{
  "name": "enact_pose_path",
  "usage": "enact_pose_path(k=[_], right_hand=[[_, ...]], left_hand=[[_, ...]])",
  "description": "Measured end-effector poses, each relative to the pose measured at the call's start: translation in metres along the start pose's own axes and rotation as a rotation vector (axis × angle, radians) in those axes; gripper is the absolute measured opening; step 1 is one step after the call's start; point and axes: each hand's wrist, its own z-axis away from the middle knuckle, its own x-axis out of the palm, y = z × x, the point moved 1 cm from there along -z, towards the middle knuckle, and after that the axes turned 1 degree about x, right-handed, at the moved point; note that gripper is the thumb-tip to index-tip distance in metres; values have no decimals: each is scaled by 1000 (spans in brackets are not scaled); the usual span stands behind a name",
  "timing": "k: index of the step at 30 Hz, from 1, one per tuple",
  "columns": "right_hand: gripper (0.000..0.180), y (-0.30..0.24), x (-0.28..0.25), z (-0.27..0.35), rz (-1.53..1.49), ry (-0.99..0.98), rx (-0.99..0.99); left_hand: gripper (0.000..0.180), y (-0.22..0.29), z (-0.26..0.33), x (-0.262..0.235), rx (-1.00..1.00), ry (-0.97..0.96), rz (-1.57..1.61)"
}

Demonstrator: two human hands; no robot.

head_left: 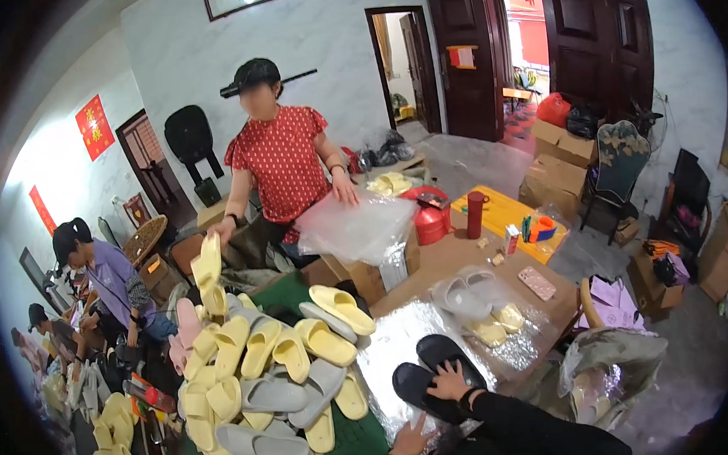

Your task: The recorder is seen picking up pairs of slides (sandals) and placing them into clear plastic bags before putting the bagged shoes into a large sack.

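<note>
Right hand (451, 382) lies spread on the pair of black foam slippers (434, 372), left hand (410, 438) flat, fingers splayed, on the clear crinkly plastic bag (392, 347) — best pin the bag firmly and keep the pair aligned

Soft indoor daylight from the open doorway (527, 26), glare on clear plastic (404, 342), dark fisheye-bent rim

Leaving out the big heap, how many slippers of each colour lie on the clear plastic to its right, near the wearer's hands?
Black slippers: 2
Grey slippers: 2
Yellow slippers: 2
Total: 6
</note>
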Motion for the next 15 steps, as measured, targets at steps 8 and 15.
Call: enact_pose_path(k=[8,15], right_hand=[[37,29,-48,37,-667,100,-116],[27,101,-97,105,-1140,-427,-1]], left_hand=[[44,12,-6,-1,-121,22,12],[73,14,-26,-56,-353,177,126]])
